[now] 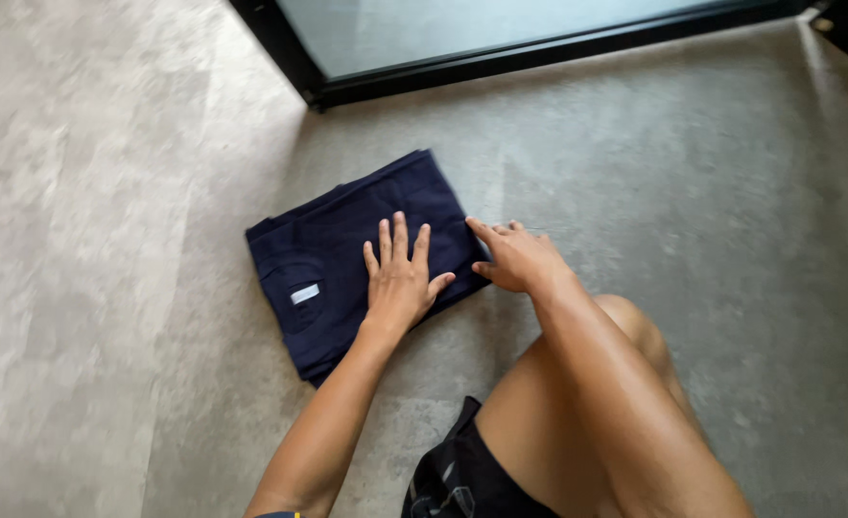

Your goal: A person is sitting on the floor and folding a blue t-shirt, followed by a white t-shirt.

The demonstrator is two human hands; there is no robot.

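From the head camera, a folded navy garment (347, 264) lies on the grey floor (107, 288), directly under and ahead of the hands. The left hand (400, 278) rests flat on the garment's right half, palm down, fingers spread and pointing away from the person. The right hand (515, 257) sits just beside it at the garment's right edge, fingers loosely curled, the index fingertip touching the fabric's border; it pinches nothing that can be seen. A small pale label (304, 294) shows on the cloth left of the left hand. Beyond both hands runs a black door frame (443, 72). The person's bare knee (625, 321) rises below the right hand.
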